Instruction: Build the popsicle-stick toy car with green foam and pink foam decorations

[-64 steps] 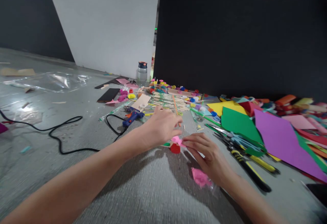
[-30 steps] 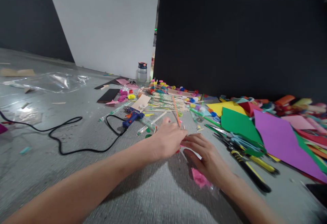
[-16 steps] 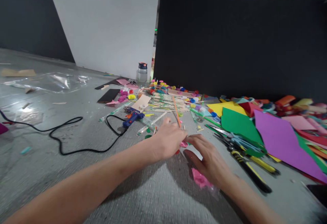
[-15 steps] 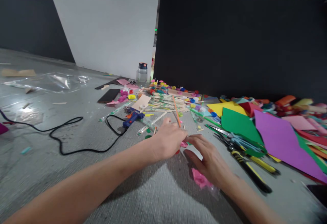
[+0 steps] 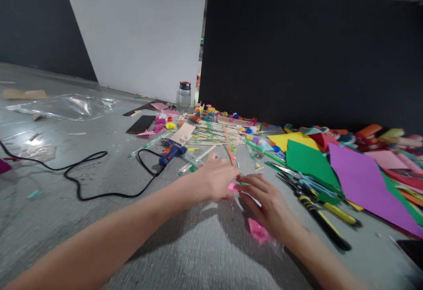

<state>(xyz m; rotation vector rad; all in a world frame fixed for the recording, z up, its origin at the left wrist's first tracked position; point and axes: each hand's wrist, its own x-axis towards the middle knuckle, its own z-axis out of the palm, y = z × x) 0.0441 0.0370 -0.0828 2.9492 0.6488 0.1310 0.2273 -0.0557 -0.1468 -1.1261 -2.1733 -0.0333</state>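
Observation:
My left hand (image 5: 220, 179) is closed with its fingers bent down over a small object, mostly hidden, with a bit of red showing beneath. A small piece of pink clay (image 5: 233, 187) shows between the two hands, at the fingertips of my right hand (image 5: 262, 195). The right fingers are curved and pressed close on the pink piece, with the thumb below. Just under the right hand, a larger pink lump (image 5: 259, 231) lies on clear plastic wrap on the grey table (image 5: 185, 254). An orange stick (image 5: 228, 144) rests beyond the left hand.
A blue glue gun (image 5: 172, 154) with a black cord lies left of centre. Scissors (image 5: 291, 171) and yellow-black pliers (image 5: 319, 215) lie at right beside green and purple sheets (image 5: 366, 184). Wrapped sticks (image 5: 218, 132), coloured clay pieces and a bottle (image 5: 184, 94) are farther back.
The small pink piece between the hands has shifted slightly left. My right fingertips have moved a little left with it, and my left hand has turned slightly.

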